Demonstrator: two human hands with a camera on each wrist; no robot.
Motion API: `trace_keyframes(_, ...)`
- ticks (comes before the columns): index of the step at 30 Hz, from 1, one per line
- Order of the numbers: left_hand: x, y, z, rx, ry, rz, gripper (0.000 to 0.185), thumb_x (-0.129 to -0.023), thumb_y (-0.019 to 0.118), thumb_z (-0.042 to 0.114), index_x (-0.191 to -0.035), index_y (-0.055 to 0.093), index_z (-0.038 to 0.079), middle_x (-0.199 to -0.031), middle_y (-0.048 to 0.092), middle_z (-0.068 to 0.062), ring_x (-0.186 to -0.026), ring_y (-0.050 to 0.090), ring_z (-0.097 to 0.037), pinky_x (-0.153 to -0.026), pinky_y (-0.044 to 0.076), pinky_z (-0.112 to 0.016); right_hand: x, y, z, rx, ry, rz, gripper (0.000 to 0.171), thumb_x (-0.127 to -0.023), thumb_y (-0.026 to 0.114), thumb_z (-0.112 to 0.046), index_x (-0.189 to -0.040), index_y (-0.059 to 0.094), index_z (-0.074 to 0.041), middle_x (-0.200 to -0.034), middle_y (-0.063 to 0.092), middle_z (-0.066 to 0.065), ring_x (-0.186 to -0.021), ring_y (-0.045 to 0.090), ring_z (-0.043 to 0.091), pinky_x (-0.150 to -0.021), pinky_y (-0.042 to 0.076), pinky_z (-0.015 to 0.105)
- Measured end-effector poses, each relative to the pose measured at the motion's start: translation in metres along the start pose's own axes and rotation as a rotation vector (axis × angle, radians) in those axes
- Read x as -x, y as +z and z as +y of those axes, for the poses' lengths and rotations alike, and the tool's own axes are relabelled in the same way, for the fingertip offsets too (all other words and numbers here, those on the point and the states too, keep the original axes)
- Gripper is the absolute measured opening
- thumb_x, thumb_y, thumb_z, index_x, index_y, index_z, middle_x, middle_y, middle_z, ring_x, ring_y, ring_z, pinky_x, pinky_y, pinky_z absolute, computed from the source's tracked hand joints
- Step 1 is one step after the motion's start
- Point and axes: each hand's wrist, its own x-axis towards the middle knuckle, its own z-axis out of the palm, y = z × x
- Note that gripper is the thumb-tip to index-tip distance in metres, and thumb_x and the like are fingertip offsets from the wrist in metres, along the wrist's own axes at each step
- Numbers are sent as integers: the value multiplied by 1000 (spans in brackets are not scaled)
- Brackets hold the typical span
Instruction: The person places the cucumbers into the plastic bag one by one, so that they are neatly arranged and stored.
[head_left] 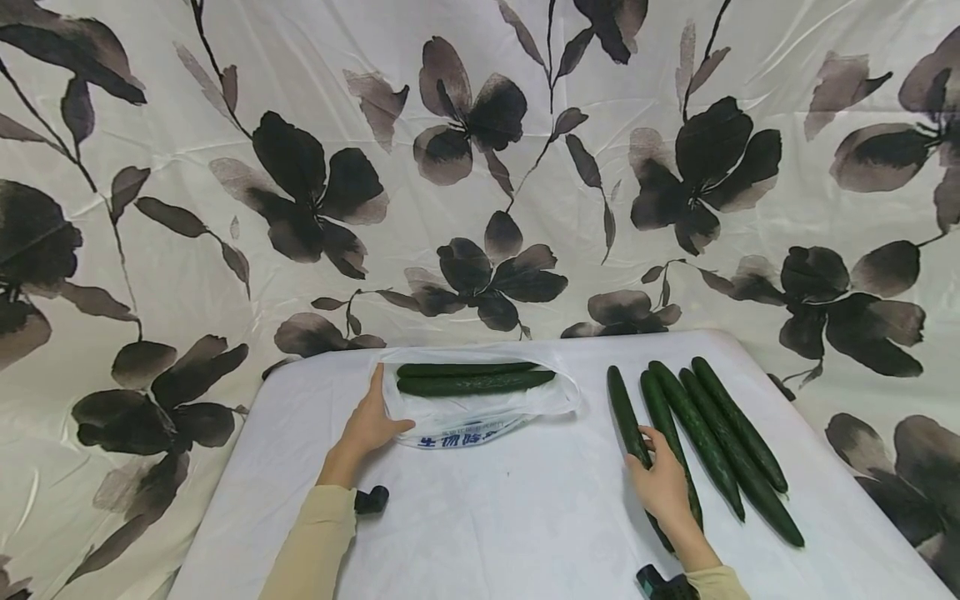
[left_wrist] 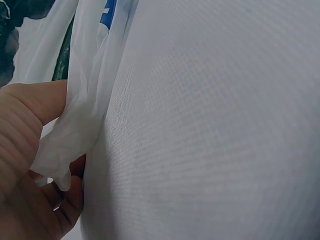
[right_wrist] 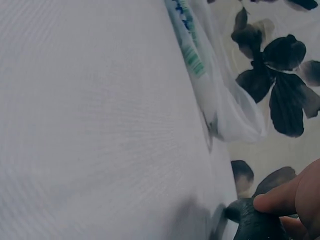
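Observation:
A white plastic bag (head_left: pixel 480 417) with blue print lies at the back middle of the white table (head_left: pixel 487 517), and two dark green cucumbers (head_left: pixel 472 382) lie inside it. My left hand (head_left: pixel 371 421) pinches the bag's left rim; in the left wrist view the plastic bag (left_wrist: pixel 85 115) sits between thumb and fingers of that hand (left_wrist: pixel 30 150). Several more cucumbers (head_left: pixel 720 437) lie side by side on the right. My right hand (head_left: pixel 660 483) is curled over the leftmost cucumber (head_left: pixel 621 408) of that row. In the right wrist view a fingertip (right_wrist: pixel 295 195) touches the cucumber's dark end (right_wrist: pixel 252 225).
A flowered cloth backdrop (head_left: pixel 480 167) hangs behind and around the table. The table's right edge (head_left: pixel 825 433) runs close to the outermost cucumber. Bare white tabletop stretches between my two hands and toward the front.

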Motion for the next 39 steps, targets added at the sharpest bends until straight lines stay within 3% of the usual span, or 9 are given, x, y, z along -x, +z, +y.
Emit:
trace_keyframes(8, 1, 0, 0, 7, -2, -3, 129, -74, 86, 31, -154, -14, 11, -152, 24, -32, -130, 36, -52, -103, 32, -62, 0, -6, -14, -94, -12, 0, 50, -98, 56, -12, -146, 38, -13, -138, 42, 20, -110, 48, 39, -74, 48, 44)
trace_keyframes(14, 0, -1, 1, 24, 10, -4, 128, -75, 85, 30, -155, -13, 11, -153, 22, -31, -131, 35, -51, -104, 31, -61, 0, -7, -27, -115, -77, 56, 50, -96, 60, -8, -142, 43, -12, -131, 48, 18, -88, 52, 28, -60, 45, 33)
trace_keyframes(21, 2, -3, 2, 28, 10, -4, 127, -75, 85, 30, -155, -12, 10, -153, 22, -30, -132, 34, -51, -104, 31, -61, -2, -12, -42, -89, -192, 110, 51, -92, 65, -4, -139, 47, -10, -127, 53, 19, -81, 52, 28, -58, 44, 34)
trace_keyframes(31, 4, -2, 3, 35, -4, -12, 127, -76, 85, 31, -155, -12, 12, -154, 21, -29, -132, 33, -51, -105, 30, -61, -10, -10, -76, -74, -359, 92, 51, -87, 70, -1, -134, 56, -11, -123, 61, 13, -67, 47, 22, -51, 39, 30)
trace_keyframes(35, 4, -4, 5, 47, -6, -13, 126, -76, 85, 30, -155, -11, 12, -154, 20, -29, -133, 33, -51, -105, 29, -62, -14, -6, -87, -79, -422, 82, 49, -85, 72, 1, -131, 60, -12, -100, 63, 11, -67, 42, 21, -54, 37, 31)
trace_keyframes(39, 5, -6, 6, 44, -15, -16, 126, -76, 85, 29, -155, -11, 11, -154, 20, -29, -132, 33, -51, -105, 29, -62, -19, 1, -99, -78, -454, 56, 49, -84, 74, 1, -129, 63, -14, -79, 53, 7, -70, 40, 21, -57, 36, 34)
